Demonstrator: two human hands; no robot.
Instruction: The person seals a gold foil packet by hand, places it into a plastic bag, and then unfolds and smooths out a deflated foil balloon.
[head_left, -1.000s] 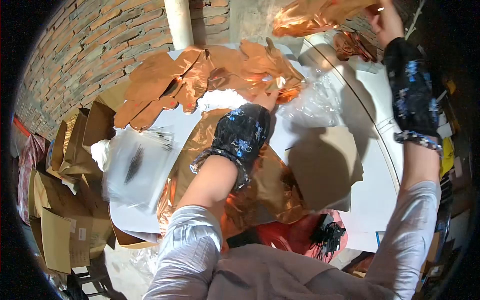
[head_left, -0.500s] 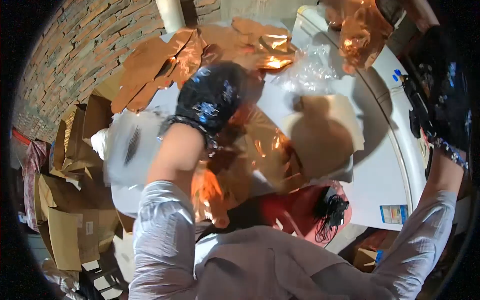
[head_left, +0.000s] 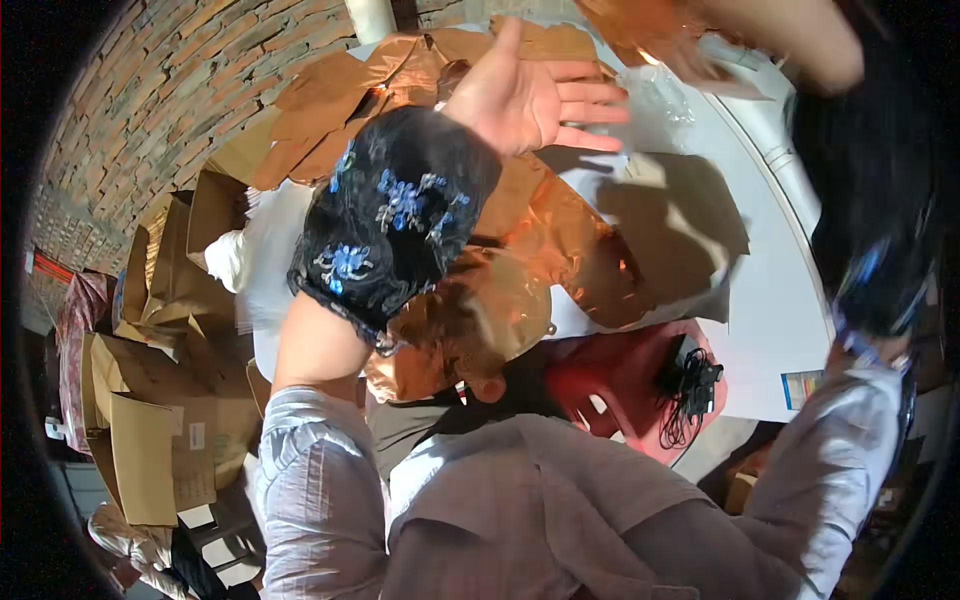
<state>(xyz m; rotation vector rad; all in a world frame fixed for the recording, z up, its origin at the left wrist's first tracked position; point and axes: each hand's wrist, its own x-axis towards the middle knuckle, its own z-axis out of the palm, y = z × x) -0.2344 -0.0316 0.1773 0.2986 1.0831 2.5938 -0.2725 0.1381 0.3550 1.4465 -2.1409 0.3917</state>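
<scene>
My left hand (head_left: 535,105) is raised over the table with palm up and fingers spread, holding nothing. A black sleeve cover with blue flowers (head_left: 400,205) wraps that forearm. Below it, a shiny copper-coloured foil piece (head_left: 540,235) lies across the near table edge. At the top right my right hand (head_left: 775,40) is blurred and partly cut off by the frame, with another copper foil piece (head_left: 635,35) in its grip; its fingertips are hidden. More flat copper foil (head_left: 325,100) lies at the far left of the table.
Clear plastic (head_left: 655,100) and brown paper (head_left: 685,215) lie on the white table (head_left: 770,300). A red stool (head_left: 620,375) with black cables (head_left: 690,385) stands by the near edge. Cardboard boxes (head_left: 160,440) are at left, below a brick wall (head_left: 190,90).
My left hand has moved up and right and now shows an open palm. My right hand and its foil have shifted left toward the top edge. The view has shifted slightly.
</scene>
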